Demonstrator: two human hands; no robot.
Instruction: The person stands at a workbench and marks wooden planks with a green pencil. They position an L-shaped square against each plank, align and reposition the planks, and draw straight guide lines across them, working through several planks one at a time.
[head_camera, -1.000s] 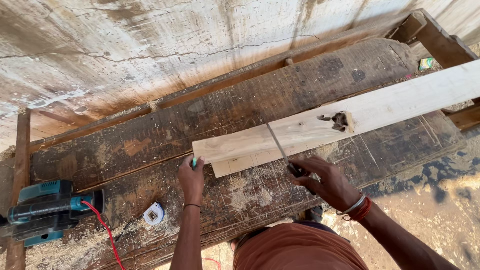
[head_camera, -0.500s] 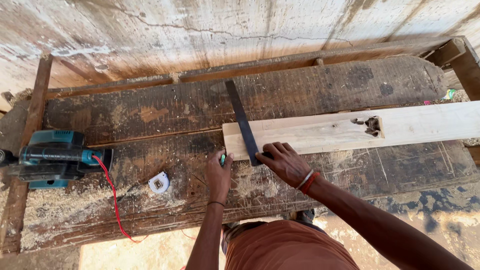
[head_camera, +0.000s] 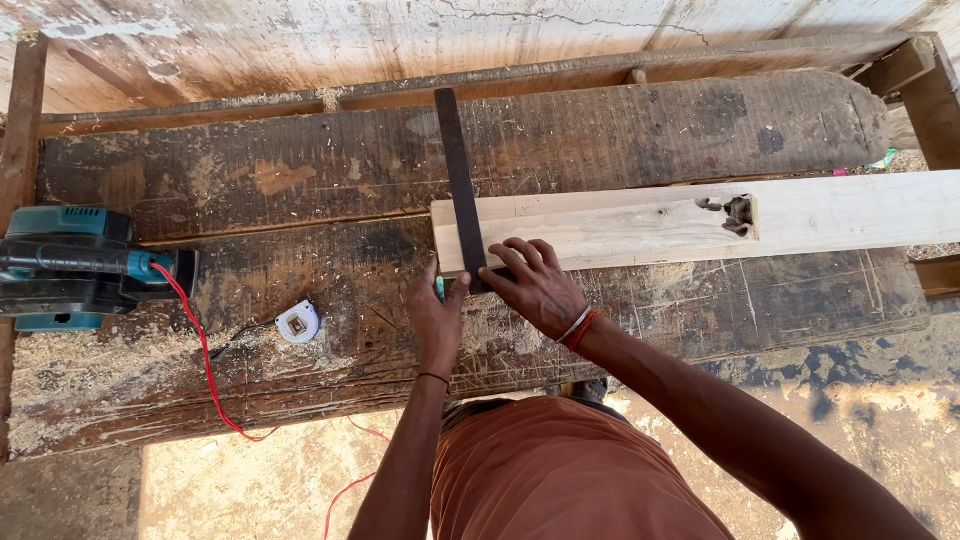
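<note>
Hands meet at the near edge of the pale plank (head_camera: 640, 225) on the worn surface (head_camera: 250, 180) — left hand (head_camera: 437, 320) pinching a small green marker (head_camera: 440, 289), right hand (head_camera: 535, 288) pressing the dark square (head_camera: 460, 185) flat, its blade pointing away across the plank's left end.
</note>
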